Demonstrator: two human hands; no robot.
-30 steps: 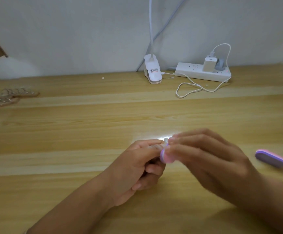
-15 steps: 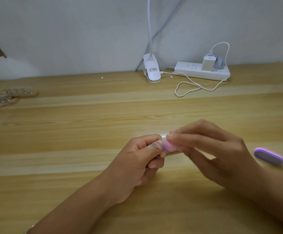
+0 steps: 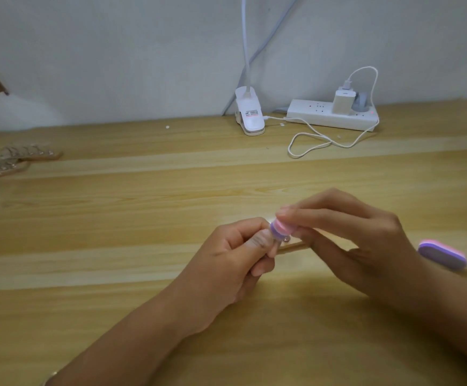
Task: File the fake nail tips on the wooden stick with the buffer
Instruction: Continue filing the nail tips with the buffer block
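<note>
Over mid table [image 3: 143, 218]: our left hand [image 3: 235, 254] pinches the wooden stick [image 3: 293, 247], and right hand [image 3: 360, 240] fingers are curled round the buffer [image 3: 364, 229], pressed on a nail tip [image 3: 285, 240]. We reckon the stick is light and thin and flexes, so grip close to the tip. Tips are slick and brittle, so light pressure. Buffer is soft foam; hold it by the sides.

Buffer [image 3: 281, 229]: a small block in pink and purple layers, pinched end-on by the fingertips of the right hand [image 3: 366, 246]. It sits just above the pale wooden stick [image 3: 293, 247], which lies nearly level with 1 end gripped in the left hand [image 3: 226, 263]. A small glinting nail tip [image 3: 286, 240] shows on the stick directly beneath the buffer.
</note>
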